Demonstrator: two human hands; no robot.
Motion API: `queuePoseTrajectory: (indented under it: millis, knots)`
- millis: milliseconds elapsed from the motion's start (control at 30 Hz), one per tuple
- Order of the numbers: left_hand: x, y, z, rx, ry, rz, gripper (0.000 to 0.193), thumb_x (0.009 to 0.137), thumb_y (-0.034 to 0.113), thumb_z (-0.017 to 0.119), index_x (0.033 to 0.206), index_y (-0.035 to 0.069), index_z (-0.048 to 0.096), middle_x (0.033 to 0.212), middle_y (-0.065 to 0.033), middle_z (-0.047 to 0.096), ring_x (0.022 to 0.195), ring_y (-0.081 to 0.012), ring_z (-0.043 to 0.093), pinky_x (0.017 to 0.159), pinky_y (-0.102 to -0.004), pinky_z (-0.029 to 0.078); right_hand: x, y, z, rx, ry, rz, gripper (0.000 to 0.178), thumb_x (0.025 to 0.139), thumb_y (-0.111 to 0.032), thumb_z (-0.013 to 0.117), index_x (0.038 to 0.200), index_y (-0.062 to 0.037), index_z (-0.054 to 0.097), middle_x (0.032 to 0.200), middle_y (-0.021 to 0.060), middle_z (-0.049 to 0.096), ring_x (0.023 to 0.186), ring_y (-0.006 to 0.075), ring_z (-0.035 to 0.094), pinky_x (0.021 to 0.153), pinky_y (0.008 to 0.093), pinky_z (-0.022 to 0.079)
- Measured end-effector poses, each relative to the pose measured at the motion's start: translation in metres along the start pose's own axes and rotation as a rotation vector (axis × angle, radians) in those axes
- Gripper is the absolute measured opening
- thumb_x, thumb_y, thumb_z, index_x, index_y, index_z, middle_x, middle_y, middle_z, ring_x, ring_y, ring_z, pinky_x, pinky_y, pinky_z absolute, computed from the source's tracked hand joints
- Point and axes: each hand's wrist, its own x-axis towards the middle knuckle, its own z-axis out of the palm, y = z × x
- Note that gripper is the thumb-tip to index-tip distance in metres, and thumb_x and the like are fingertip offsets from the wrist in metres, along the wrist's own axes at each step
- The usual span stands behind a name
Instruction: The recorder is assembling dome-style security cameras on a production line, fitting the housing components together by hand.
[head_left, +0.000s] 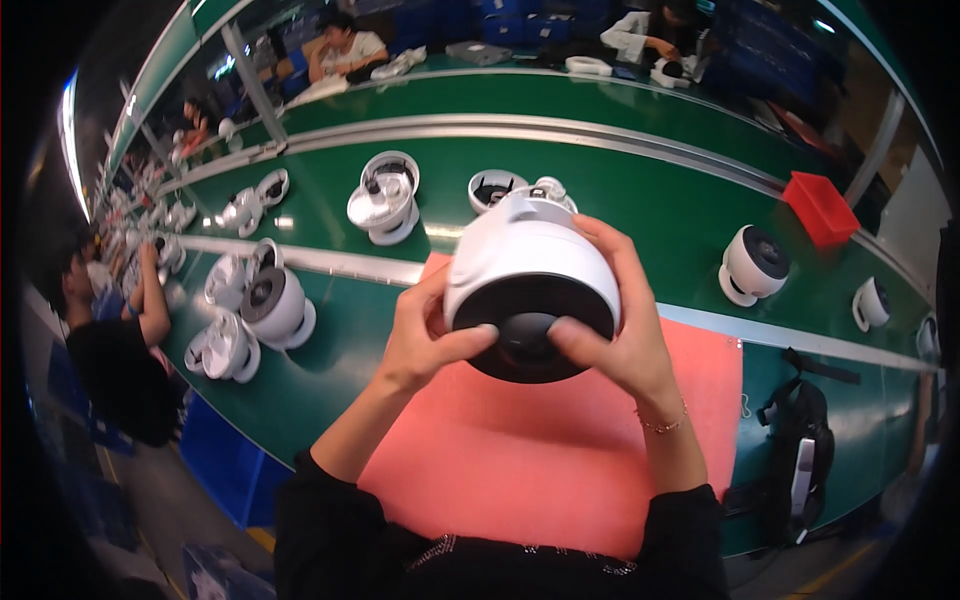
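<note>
Held up in front of me is a white round device with a black face [470,310], tilted so the black side points toward me. My left hand [425,335] grips its left side, the thumb lying on the edge of the black face. On the right side, my right hand [625,330] wraps the white shell, its thumb pressed near the dark knob-like bulge [526,335] in the middle. Beneath the device lies a pink mat [520,460] on the green workbench. Just behind it sits an open white shell with a dark inside [492,190], partly covered by the held device.
Left on the bench stand a finished-looking white device [278,305] and several open shells [225,348]. Another open pair [385,205] is farther back. At right are a white device [754,262], a red bin [822,208] and a black strap [805,440]. Other people work left and across.
</note>
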Motion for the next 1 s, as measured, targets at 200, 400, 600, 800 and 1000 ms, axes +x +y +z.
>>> queuePoseTrajectory:
  millis: [200, 400, 600, 800, 1000]
  knots:
    - [0.040, -0.054, 0.016, -0.315, 0.383, 0.163, 0.025, 0.067, 0.045, 0.065, 0.064, 0.021, 0.057, 0.052, 0.0019, 0.051, 0.040, -0.0208, 0.051, 0.036, -0.0345, 0.042, -0.008, -0.015, -0.004, -0.010, -0.042, -0.113, 0.099, 0.059, -0.001, 0.075, 0.140, -0.0087, 0.019, 0.135, 0.0136, 0.034, 0.121, 0.0248, 0.041, 0.097, 0.0373, 0.041]
    - [0.069, -0.056, 0.021, -0.565, 0.035, 0.149, 0.060, 0.068, 0.031, 0.067, 0.114, 0.002, 0.044, 0.106, -0.0121, 0.053, 0.097, -0.0261, 0.053, 0.084, -0.0369, 0.043, -0.006, -0.010, -0.022, -0.014, 0.085, -0.045, 0.094, 0.061, -0.004, 0.075, 0.139, -0.0106, 0.024, 0.130, 0.0119, 0.042, 0.116, 0.0234, 0.046, 0.090, 0.0356, 0.047]
    - [0.106, -0.054, 0.066, -0.558, -0.168, -0.400, 0.055, 0.088, 0.046, 0.046, 0.121, 0.003, 0.043, 0.123, -0.0164, 0.048, 0.113, -0.0274, 0.049, 0.095, -0.0391, 0.042, 0.009, 0.036, -0.074, 0.529, 0.401, 0.290, 0.070, 0.070, -0.030, 0.071, 0.128, -0.0094, 0.037, 0.118, 0.0110, 0.043, 0.105, 0.0251, 0.049, 0.078, 0.0368, 0.051]
    - [0.095, -0.094, 0.081, -0.778, -0.190, -0.661, 0.055, 0.088, 0.033, 0.054, 0.125, 0.002, 0.030, 0.121, -0.0223, 0.042, 0.117, -0.0320, 0.044, 0.100, -0.0393, 0.038, 0.007, 0.089, -0.139, 0.982, 0.689, 0.492, 0.053, 0.074, -0.033, 0.067, 0.116, -0.0085, 0.046, 0.113, 0.0128, 0.041, 0.097, 0.0301, 0.053, 0.079, 0.0439, 0.053]
    - [0.148, -0.192, 0.074, -0.790, 0.326, -0.468, 0.068, 0.082, 0.014, 0.063, 0.123, 0.013, 0.009, 0.129, -0.0188, 0.031, 0.120, -0.0336, 0.040, 0.098, -0.0511, 0.036, -0.001, 0.131, -0.150, 0.552, 0.786, 0.495, 0.074, 0.075, -0.036, 0.070, 0.127, -0.0019, 0.031, 0.122, 0.0160, 0.041, 0.109, 0.0320, 0.048, 0.086, 0.0409, 0.049]
